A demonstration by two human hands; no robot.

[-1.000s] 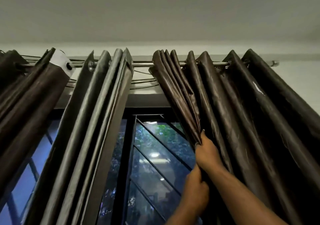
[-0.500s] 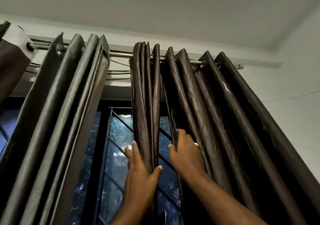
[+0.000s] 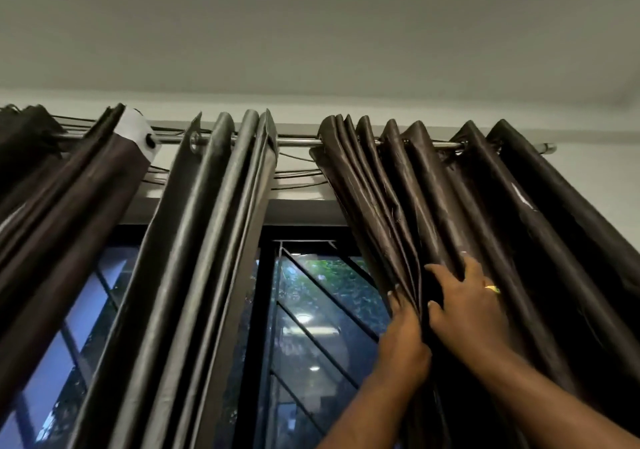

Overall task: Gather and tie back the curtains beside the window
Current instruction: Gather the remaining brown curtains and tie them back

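Both forearms come up from the bottom right. Left hand grips the leading edge folds of the right curtain, fingers curled around the bunched fabric, thumb side hidden in the pleats. Right hand sits just beside it, almost touching, fingers spread flat and pressing on the next pleats; a yellow ring shows on one finger (can't tell whether the thumb pinches any cloth behind). The hands are close together, with one narrow fold between them.

The right curtain is dark brown and glossy, pleats bunched toward the right end of the rod, hanging down past the frame bottom.

Behind the hands is the window: dark frame, diagonal bars, green foliage and light reflections in the glass.

Left of the gap hangs a greyer curtain panel, folds packed together. Further left is another dark brown panel with a white header patch at its eyelet.

Up top, the metal curtain rod runs through the eyelets, thin wires sagging just behind it. White wall and ceiling above.
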